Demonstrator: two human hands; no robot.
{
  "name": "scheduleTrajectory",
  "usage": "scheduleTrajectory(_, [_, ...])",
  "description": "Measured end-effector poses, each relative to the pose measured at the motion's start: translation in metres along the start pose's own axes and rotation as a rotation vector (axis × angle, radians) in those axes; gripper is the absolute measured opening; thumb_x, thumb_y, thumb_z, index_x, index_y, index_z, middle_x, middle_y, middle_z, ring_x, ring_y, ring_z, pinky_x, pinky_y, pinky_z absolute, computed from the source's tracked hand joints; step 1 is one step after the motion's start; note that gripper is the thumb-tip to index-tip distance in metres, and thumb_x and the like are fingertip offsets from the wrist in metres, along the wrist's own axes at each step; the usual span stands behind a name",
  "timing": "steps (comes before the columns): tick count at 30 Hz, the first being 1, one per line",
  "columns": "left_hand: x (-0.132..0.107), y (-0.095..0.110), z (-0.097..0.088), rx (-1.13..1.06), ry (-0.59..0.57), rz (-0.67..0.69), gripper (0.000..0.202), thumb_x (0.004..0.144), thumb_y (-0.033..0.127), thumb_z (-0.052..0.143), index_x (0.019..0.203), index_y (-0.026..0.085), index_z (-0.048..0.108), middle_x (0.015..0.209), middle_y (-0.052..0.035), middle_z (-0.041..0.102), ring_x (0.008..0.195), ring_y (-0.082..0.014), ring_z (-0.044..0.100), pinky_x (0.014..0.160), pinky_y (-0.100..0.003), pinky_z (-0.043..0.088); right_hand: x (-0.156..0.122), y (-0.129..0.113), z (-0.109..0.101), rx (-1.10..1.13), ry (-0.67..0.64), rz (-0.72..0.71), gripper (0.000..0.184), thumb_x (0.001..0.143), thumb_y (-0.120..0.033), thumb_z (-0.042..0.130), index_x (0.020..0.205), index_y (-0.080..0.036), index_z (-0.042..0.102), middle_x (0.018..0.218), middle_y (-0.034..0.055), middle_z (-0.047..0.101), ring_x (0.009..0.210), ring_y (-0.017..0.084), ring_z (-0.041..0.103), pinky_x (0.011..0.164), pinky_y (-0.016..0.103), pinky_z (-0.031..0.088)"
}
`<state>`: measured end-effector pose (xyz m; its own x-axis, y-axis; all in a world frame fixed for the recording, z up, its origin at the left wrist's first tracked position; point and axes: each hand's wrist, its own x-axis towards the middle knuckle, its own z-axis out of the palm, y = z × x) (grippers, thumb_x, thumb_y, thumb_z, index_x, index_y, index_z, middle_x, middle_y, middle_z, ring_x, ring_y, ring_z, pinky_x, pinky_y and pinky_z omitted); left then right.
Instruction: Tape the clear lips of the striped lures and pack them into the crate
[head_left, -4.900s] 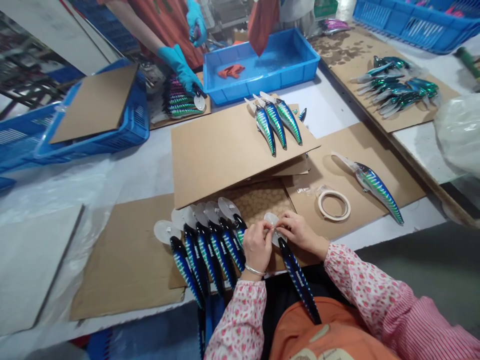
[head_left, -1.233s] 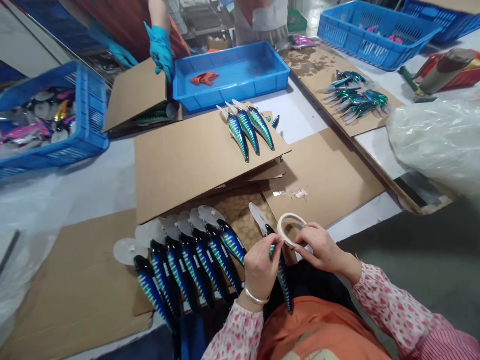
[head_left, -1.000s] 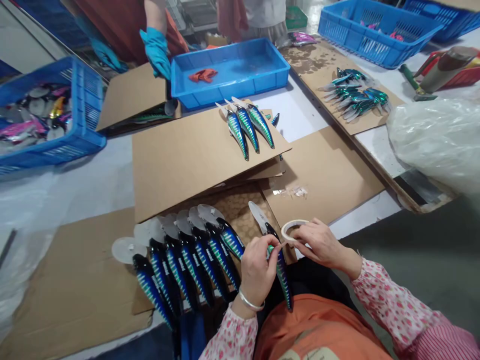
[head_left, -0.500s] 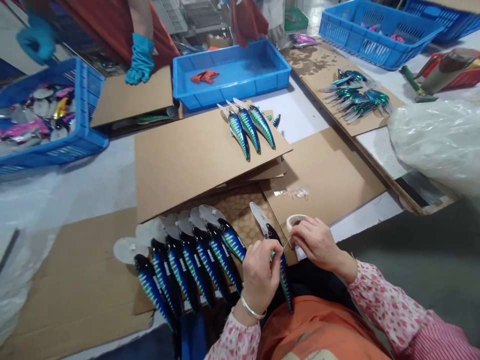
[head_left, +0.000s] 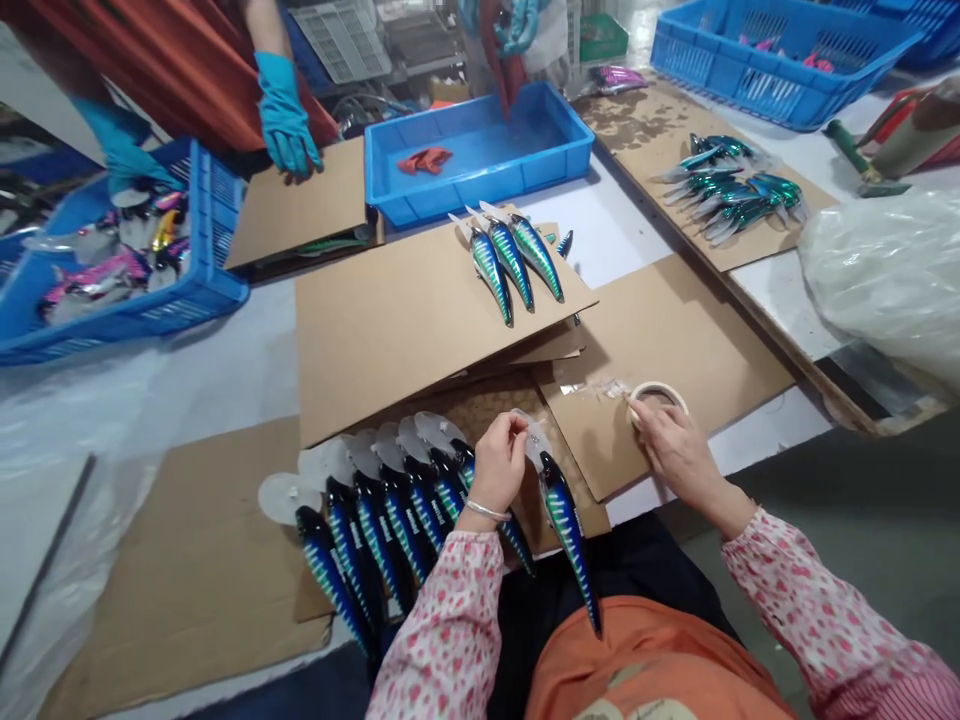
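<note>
A blue, green and black fishing lure [head_left: 566, 520] with a clear diving lip lies at the table's front edge, its tail over my orange apron. My left hand [head_left: 499, 465] is at that lip with thumb and fingers pinched together; what they hold is too small to make out. With my right hand [head_left: 679, 445] I grip a roll of pale tape [head_left: 660, 390] above the cardboard. To the left of my left hand, a row of several matching lures [head_left: 390, 510] lies side by side, lips pointing away from me. My left forearm partly covers the nearest ones.
Three lures [head_left: 512, 262] lie on a raised cardboard sheet [head_left: 375, 320]. Clear scraps [head_left: 596, 388] sit near the tape. Blue crates [head_left: 217, 215] and a blue tray [head_left: 480, 185] stand farther back. A co-worker's gloved hand [head_left: 289, 125] rests on cardboard; other gloved hands are beyond.
My left hand has moved up to the lure's lip. My right hand has gone right and away with the tape roll. A co-worker's gloved hand has lowered into the left crate.
</note>
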<state>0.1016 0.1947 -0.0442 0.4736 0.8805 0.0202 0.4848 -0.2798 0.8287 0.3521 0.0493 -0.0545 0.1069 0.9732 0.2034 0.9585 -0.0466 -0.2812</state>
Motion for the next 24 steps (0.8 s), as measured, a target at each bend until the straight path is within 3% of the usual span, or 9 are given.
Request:
scheduleTrajectory(2, [-0.006, -0.004, -0.006, -0.031, -0.094, -0.015, 0.006, 0.089, 0.022, 0.050, 0.086, 0.019, 0.054, 0.080, -0.0016, 0.060, 0.072, -0.0159, 0.060, 0.070, -0.029, 0.048, 0.001, -0.007, 0.003, 0.060, 0.046, 0.031, 0.039, 0.095, -0.021, 0.049, 0.134, -0.016, 0.052, 0.117, 0.0178, 0.060, 0.114, 0.035, 0.048, 0.095, 0.049, 0.040])
scheduleTrajectory(4, [-0.015, -0.004, -0.012, -0.069, -0.205, -0.018, 0.008, 0.089, 0.026, 0.052, 0.086, 0.019, 0.055, 0.079, -0.0015, 0.062, 0.071, -0.0151, 0.061, 0.067, -0.027, 0.049, 0.008, -0.018, 0.008, 0.227, 0.038, 0.027, 0.028, 0.095, -0.022, 0.051, 0.121, -0.015, 0.059, 0.113, 0.0167, 0.060, 0.109, 0.031, 0.052, 0.093, 0.045, 0.044])
scheduleTrajectory(7, [-0.027, -0.004, -0.017, -0.198, -0.345, -0.048, 0.012, 0.090, 0.030, 0.053, 0.089, 0.019, 0.055, 0.086, -0.0043, 0.066, 0.080, -0.0164, 0.064, 0.073, -0.028, 0.053, 0.026, -0.041, 0.023, 0.517, -0.130, -0.075, 0.012, 0.094, -0.019, 0.056, 0.104, -0.018, 0.062, 0.094, 0.0082, 0.063, 0.091, 0.022, 0.058, 0.081, 0.034, 0.048])
scheduleTrajectory(9, [-0.031, -0.004, -0.018, -0.284, -0.389, -0.076, 0.013, 0.090, 0.031, 0.055, 0.092, 0.019, 0.054, 0.089, -0.0055, 0.065, 0.084, -0.0173, 0.064, 0.078, -0.030, 0.053, 0.040, -0.055, 0.036, 0.578, -0.247, -0.158, 0.007, 0.091, -0.019, 0.061, 0.098, -0.018, 0.062, 0.090, 0.0057, 0.063, 0.088, 0.020, 0.059, 0.078, 0.031, 0.048])
scheduleTrajectory(13, [-0.030, 0.000, -0.022, -0.233, -0.429, -0.035, 0.013, 0.089, 0.027, 0.058, 0.098, 0.019, 0.053, 0.086, -0.0025, 0.063, 0.081, -0.0156, 0.061, 0.080, -0.030, 0.050, 0.057, -0.070, 0.055, 0.462, -0.342, -0.311, 0.010, 0.089, -0.022, 0.067, 0.096, -0.017, 0.062, 0.093, 0.0070, 0.063, 0.089, 0.021, 0.057, 0.075, 0.030, 0.046])
scheduleTrajectory(18, [-0.030, 0.003, -0.023, -0.108, -0.460, 0.050, 0.009, 0.087, 0.019, 0.056, 0.095, 0.020, 0.054, 0.083, -0.0004, 0.064, 0.078, -0.0144, 0.061, 0.078, -0.028, 0.048, 0.064, -0.073, 0.061, 0.370, -0.350, -0.379, 0.010, 0.096, -0.022, 0.056, 0.091, -0.016, 0.063, 0.089, 0.0066, 0.063, 0.082, 0.019, 0.057, 0.069, 0.027, 0.042])
scheduleTrajectory(24, [-0.032, -0.001, -0.006, 0.117, -0.265, 0.138, 0.008, 0.084, 0.015, 0.053, 0.089, 0.020, 0.053, 0.087, -0.0024, 0.064, 0.084, -0.0183, 0.060, 0.078, -0.032, 0.049, 0.072, -0.076, 0.056, 0.437, -0.432, -0.271, 0.013, 0.096, -0.019, 0.056, 0.087, -0.016, 0.065, 0.084, 0.0054, 0.067, 0.079, 0.018, 0.061, 0.069, 0.026, 0.040])
